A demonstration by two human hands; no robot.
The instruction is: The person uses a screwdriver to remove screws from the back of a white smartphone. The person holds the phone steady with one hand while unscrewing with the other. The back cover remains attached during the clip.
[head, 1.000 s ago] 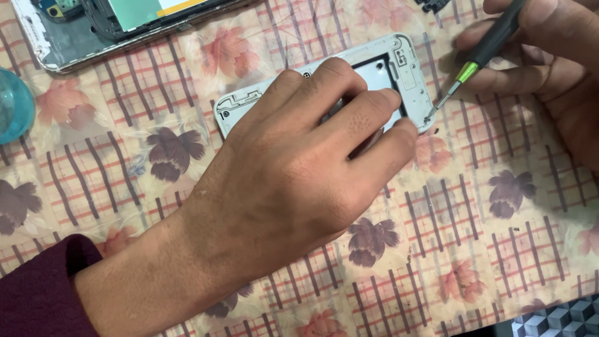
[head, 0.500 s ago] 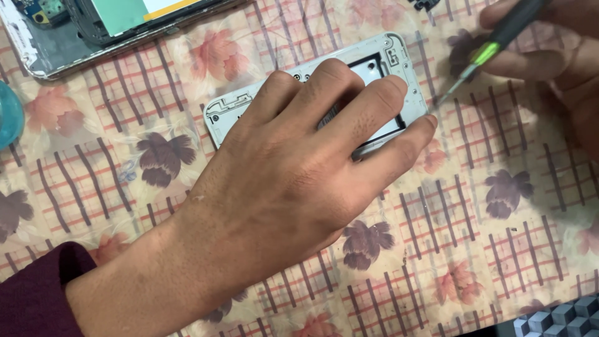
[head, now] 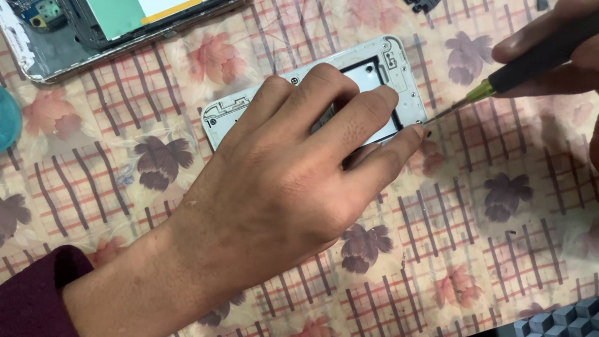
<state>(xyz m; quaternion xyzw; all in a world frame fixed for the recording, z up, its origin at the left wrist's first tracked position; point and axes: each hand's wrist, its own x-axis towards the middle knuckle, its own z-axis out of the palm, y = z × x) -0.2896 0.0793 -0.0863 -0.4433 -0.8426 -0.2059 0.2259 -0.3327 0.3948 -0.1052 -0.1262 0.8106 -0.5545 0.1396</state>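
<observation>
left hand (head: 281, 187): fingers spread flat, pressing white phone frame (head: 399, 68) onto floral cloth (head: 474, 249) | frame: long axis left-right, tilted | right hand (head: 561, 50): fingers clamped on screwdriver (head: 499, 84), tip at frame's right edge, nearer hand there

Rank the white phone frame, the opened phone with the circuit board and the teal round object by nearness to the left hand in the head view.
1. White phone frame: directly under the left hand, pressed down by its fingers.
2. Opened phone with the circuit board: top left corner, apart from the hand.
3. Teal round object: far left edge, roughly as far; too close to call.
</observation>
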